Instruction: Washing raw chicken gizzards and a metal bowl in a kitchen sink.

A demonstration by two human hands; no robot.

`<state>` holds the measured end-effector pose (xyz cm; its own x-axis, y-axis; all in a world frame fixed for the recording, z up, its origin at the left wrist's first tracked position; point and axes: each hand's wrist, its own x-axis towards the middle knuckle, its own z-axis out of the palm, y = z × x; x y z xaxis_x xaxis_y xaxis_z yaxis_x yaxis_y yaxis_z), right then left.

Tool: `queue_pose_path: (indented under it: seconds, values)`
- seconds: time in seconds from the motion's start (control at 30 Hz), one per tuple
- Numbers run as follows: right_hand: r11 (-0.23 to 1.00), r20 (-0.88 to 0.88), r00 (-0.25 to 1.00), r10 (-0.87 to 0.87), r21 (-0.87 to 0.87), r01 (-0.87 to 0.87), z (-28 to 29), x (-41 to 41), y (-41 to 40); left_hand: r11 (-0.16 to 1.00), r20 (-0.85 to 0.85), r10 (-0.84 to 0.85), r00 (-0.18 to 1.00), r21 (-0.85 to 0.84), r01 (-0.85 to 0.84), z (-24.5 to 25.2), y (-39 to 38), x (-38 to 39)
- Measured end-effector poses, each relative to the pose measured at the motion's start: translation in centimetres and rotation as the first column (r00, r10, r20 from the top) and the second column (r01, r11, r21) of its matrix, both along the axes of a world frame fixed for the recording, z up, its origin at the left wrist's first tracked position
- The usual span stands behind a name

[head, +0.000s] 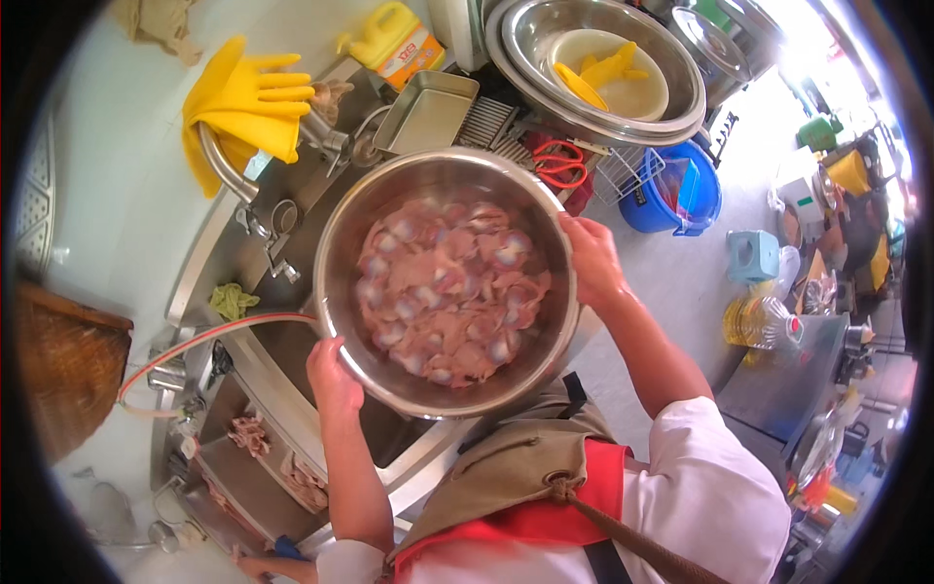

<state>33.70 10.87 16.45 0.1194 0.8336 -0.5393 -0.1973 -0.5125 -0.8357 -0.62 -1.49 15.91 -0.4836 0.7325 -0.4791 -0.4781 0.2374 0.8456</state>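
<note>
A large round stainless steel bowl (336, 292) is held up in front of me, above the edge of a metal sink (292, 343). In it lies a heap of raw gizzards (445, 292), pinkish with pale bluish patches. My left hand (334, 376) grips the bowl's rim at the lower left. On the opposite side, my right hand (592, 259) holds the rim at the upper right. The fingers under the bowl are hidden. A clear hose (211, 330) with a red stripe runs to the bowl's left side, where its end goes out of sight.
Yellow rubber gloves (252, 102) hang over a curved faucet. Beyond the bowl are a metal tray (427, 109), red-handled scissors (560, 164) and nested steel basins (686, 124). A blue bucket (631, 208) stands on the floor. Another person's hand (252, 566) shows at lower left.
</note>
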Motion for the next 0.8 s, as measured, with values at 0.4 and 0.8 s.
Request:
queue_pose_path:
  seconds: [0.4,0.8]
  values:
    - [0.969,-0.012,0.972,-0.236,0.067,0.236,-2.7,12.8,-0.8,0.98,0.033,-0.177,0.984,-0.087,0.18,-3.1,6.2,10.5]
    - [0.972,0.285,0.929,-0.235,0.044,0.233,-3.7,14.8,-0.2,0.98,-0.158,-0.201,0.967,-0.042,0.196,-3.1,6.7,13.5]
